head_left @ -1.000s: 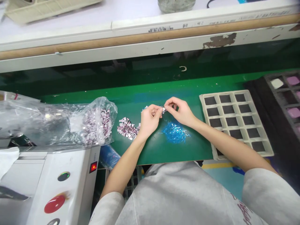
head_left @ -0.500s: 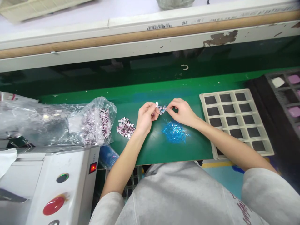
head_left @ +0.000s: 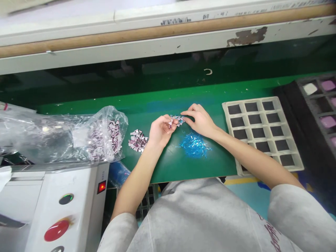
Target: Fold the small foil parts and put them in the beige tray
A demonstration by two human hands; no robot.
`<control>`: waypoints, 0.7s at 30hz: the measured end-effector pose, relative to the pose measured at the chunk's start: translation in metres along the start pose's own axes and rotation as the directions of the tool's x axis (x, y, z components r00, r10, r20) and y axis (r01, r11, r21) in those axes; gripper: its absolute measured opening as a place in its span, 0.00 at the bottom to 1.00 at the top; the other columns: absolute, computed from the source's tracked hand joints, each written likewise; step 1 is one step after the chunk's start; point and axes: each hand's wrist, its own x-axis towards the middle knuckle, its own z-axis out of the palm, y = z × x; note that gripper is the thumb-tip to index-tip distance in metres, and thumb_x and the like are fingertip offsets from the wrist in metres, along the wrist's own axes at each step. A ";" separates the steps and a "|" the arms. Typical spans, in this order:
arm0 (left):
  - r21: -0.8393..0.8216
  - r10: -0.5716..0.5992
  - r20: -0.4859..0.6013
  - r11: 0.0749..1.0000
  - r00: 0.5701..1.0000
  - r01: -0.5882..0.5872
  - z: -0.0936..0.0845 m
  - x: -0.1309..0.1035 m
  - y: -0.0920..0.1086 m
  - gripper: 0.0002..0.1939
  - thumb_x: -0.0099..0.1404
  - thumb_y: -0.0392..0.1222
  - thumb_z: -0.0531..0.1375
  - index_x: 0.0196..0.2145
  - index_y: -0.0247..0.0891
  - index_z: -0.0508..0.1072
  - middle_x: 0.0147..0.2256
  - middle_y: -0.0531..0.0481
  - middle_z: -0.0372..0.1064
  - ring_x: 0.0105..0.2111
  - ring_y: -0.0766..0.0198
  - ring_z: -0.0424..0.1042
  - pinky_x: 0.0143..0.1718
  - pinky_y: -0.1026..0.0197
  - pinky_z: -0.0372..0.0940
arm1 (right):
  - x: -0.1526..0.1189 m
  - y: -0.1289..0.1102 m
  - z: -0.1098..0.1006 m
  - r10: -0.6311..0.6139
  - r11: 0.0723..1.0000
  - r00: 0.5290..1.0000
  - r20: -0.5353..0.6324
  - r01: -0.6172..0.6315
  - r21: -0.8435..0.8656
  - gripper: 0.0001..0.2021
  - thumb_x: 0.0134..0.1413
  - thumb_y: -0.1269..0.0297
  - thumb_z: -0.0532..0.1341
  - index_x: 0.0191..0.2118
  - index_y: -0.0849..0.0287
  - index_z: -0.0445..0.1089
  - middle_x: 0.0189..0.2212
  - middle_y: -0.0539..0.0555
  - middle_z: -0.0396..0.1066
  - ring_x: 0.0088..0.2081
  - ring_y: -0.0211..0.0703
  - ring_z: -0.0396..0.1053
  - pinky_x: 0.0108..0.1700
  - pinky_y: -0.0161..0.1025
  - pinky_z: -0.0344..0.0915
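Two bare hands meet over a green tabletop (head_left: 168, 164), mid-frame, at a cluster of small shiny pieces (head_left: 177, 120).
The left hand's (head_left: 160, 131) grip holds the cluster at its fingertips, at the centre of the frame; the right hand's (head_left: 201, 120) thumb and forefinger are narrowly parted at its edge, and whether they pinch a piece cannot be told. Below the right hand lies a blue heap of slivers (head_left: 195, 145); left of centre, a silvery-pink pile (head_left: 138, 140).
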 end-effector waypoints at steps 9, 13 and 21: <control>-0.074 -0.032 0.081 0.997 0.996 0.038 -0.007 0.000 0.003 0.13 0.52 0.41 0.63 0.22 0.40 0.59 0.24 0.50 0.64 0.18 0.74 0.53 0.15 0.69 0.44 | 0.000 -0.002 0.000 -0.014 0.999 0.999 0.034 0.015 -0.032 0.14 0.71 0.65 0.61 0.56 0.57 0.79 0.49 0.62 0.73 0.49 0.58 0.67 0.57 0.57 0.67; -0.022 0.011 0.088 1.000 0.996 -0.009 -0.004 0.000 -0.001 0.22 0.55 0.43 0.71 0.23 0.39 0.59 0.23 0.55 0.62 0.17 0.76 0.53 0.15 0.70 0.43 | 0.001 -0.005 -0.002 0.026 0.998 1.000 -0.002 -0.026 0.061 0.07 0.65 0.69 0.63 0.45 0.57 0.78 0.43 0.59 0.75 0.45 0.53 0.70 0.53 0.52 0.67; 0.245 0.155 0.030 0.957 0.987 -0.158 0.001 0.002 -0.016 0.19 0.54 0.49 0.78 0.36 0.37 0.78 0.21 0.56 0.68 0.14 0.75 0.56 0.15 0.68 0.42 | 0.005 -0.015 -0.014 0.183 0.811 0.983 -0.016 -0.142 0.568 0.05 0.60 0.61 0.69 0.37 0.55 0.77 0.34 0.52 0.80 0.34 0.44 0.73 0.39 0.44 0.68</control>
